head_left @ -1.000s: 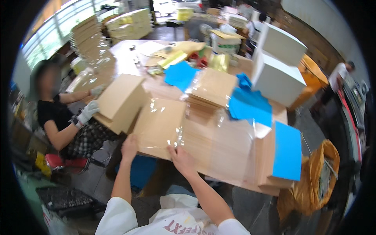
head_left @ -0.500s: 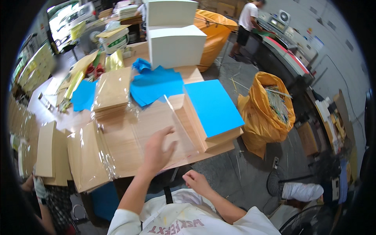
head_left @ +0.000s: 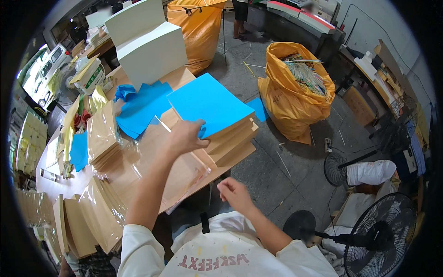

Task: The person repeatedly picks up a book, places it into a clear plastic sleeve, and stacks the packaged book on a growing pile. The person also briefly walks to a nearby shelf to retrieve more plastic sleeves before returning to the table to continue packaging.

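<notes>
In the head view, the left hand [head_left: 183, 137] is at the near left edge of a blue sheet [head_left: 214, 100] that tops a stack of tan boards [head_left: 233, 142] at the table's right-hand end. Its thumb and forefinger are spread, gripping nothing; whether they touch the sheet cannot be told. The right hand [head_left: 236, 195] is in front of the torso, fingers curled in; whether it grasps anything is unclear. Clear plastic film [head_left: 190, 167] lies left of the stack. Beyond the stack's right side stands an orange sack [head_left: 291, 113] of thin strips.
</notes>
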